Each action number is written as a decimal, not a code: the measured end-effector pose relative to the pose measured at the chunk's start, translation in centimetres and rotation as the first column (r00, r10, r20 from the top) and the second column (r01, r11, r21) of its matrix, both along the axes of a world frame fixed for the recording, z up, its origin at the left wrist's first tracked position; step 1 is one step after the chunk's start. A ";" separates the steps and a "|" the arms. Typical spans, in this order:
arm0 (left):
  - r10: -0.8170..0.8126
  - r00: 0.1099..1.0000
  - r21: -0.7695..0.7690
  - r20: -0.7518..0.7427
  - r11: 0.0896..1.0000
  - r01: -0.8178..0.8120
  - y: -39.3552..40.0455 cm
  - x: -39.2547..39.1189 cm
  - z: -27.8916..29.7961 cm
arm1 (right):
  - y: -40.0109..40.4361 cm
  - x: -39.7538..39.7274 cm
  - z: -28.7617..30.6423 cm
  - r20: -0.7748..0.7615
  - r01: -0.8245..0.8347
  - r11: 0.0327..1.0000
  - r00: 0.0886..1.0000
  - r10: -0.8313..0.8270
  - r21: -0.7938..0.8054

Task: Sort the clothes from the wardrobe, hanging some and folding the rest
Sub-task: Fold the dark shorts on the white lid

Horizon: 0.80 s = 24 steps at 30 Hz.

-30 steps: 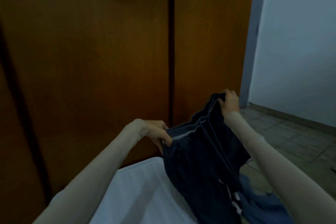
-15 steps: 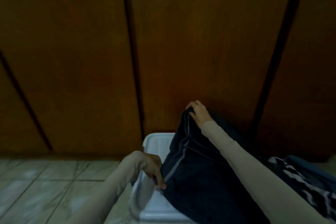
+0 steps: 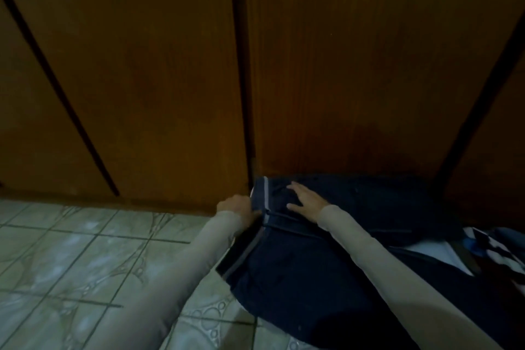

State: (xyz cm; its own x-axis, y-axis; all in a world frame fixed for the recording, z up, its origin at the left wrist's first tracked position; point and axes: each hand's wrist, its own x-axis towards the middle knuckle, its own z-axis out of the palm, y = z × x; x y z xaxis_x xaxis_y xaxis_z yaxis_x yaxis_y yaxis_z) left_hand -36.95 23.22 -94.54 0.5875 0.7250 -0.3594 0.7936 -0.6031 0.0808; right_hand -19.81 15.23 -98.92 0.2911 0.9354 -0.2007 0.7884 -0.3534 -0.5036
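Observation:
A dark navy garment (image 3: 301, 273) with a pale stripe along its edge lies spread low down in front of the wooden wardrobe doors (image 3: 355, 79). My left hand (image 3: 237, 206) grips the garment's striped left edge with curled fingers. My right hand (image 3: 305, 200) lies flat on top of the garment with its fingers straight and spread, pressing it down. Both forearms wear pale beige sleeves. What lies under the garment is hidden.
Pale patterned floor tiles (image 3: 71, 264) fill the lower left. To the right of the navy garment lies a heap of other clothes (image 3: 488, 247), blue, white and black-and-white patterned. The wardrobe doors are closed.
The garment has come down from being held up to lying spread out low. My right hand let go of its top edge and now presses flat on it. The view swung left and down.

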 end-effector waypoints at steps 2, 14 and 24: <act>-0.102 0.986 0.162 0.129 0.983 0.081 -1.4 1.7 -1.1 | -1.8 1.6 -1.1 0.067 0.082 0.994 0.995 -0.077 -0.077; -0.441 0.881 0.066 0.172 0.898 0.436 -7.1 8.1 -9.3 | -11.8 5.5 -4.2 0.265 0.251 0.953 0.943 -0.201 -0.170; -0.439 0.685 0.101 0.582 0.874 0.475 -6.4 7.8 -10.0 | -14.6 5.9 -3.3 0.132 0.079 0.994 0.987 -0.087 0.071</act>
State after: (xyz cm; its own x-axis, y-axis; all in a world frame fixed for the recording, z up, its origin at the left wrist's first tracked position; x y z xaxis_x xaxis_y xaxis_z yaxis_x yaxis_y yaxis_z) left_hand -29.18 16.81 -104.53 0.9454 0.3012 0.1247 0.2122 -0.8590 0.4658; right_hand -13.94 0.64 -102.22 0.3885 0.9166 -0.0940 0.8199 -0.3904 -0.4186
